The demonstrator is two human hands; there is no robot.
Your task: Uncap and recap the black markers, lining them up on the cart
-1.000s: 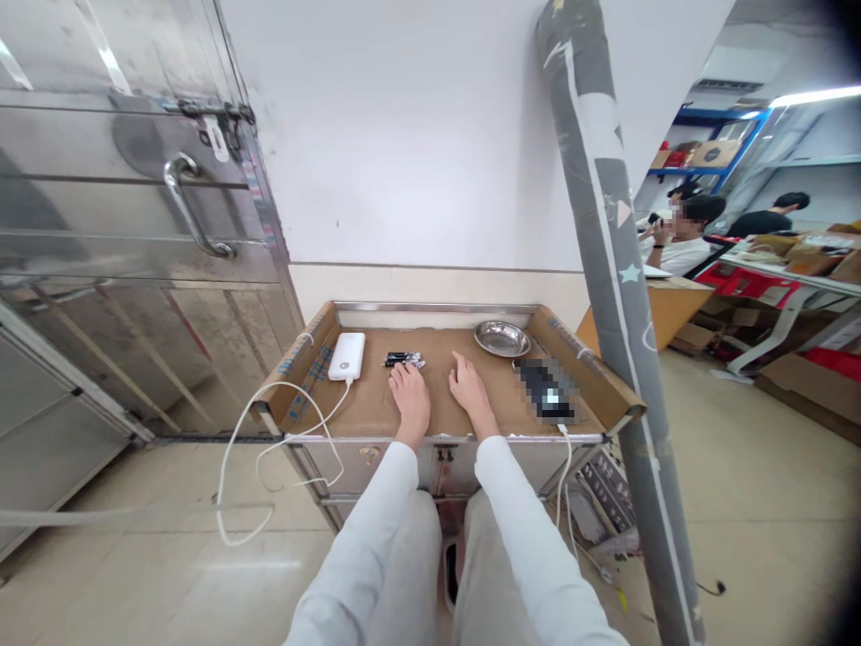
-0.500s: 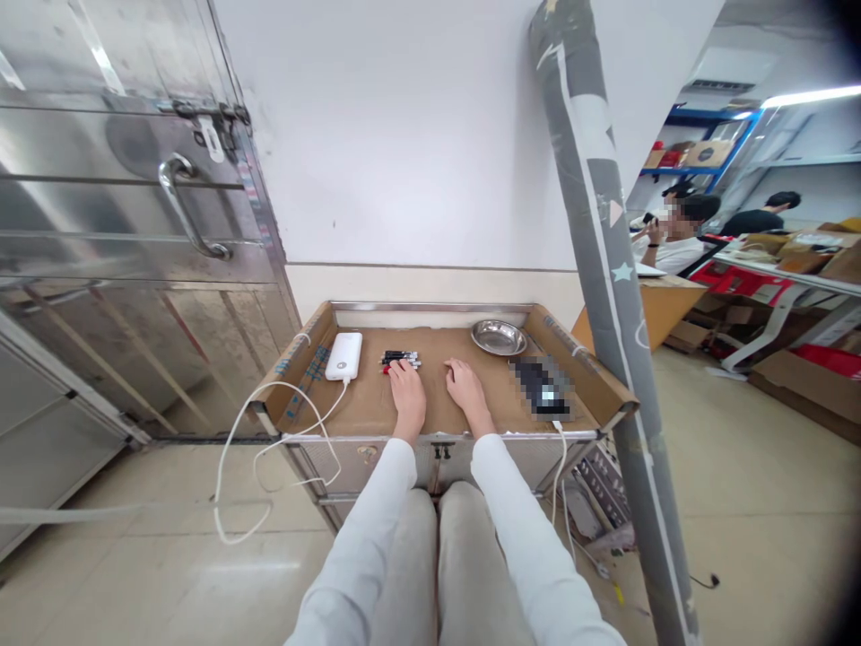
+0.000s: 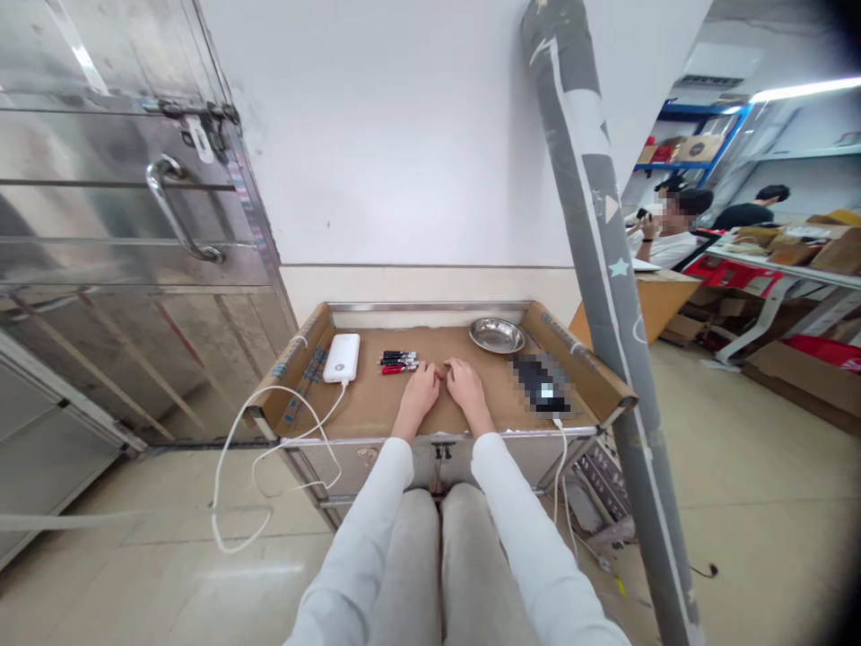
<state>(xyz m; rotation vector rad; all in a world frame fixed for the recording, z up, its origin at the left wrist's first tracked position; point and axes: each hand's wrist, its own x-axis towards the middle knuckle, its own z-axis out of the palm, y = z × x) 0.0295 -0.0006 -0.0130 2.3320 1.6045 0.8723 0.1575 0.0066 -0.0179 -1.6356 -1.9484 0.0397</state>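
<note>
My left hand [image 3: 418,391] and my right hand [image 3: 465,386] rest on the brown cardboard lining of a metal cart [image 3: 430,308]. Their fingertips meet in the middle, curled toward each other; whatever sits between them is too small to make out. A small bunch of markers [image 3: 399,361], black ones and a red one, lies just left of my left hand. A white power bank [image 3: 342,356] with a white cable [image 3: 237,440] lies further left.
A steel dish [image 3: 496,335] stands at the back right of the cart, and a dark device [image 3: 540,384] lies at its right. A grey patterned roll [image 3: 598,260] leans beside the cart. A steel door [image 3: 127,224] is on the left. People sit at the far right.
My left hand has slid right, off the markers, until its fingertips meet those of my right hand. The markers now lie uncovered. The view has shifted slightly.
</note>
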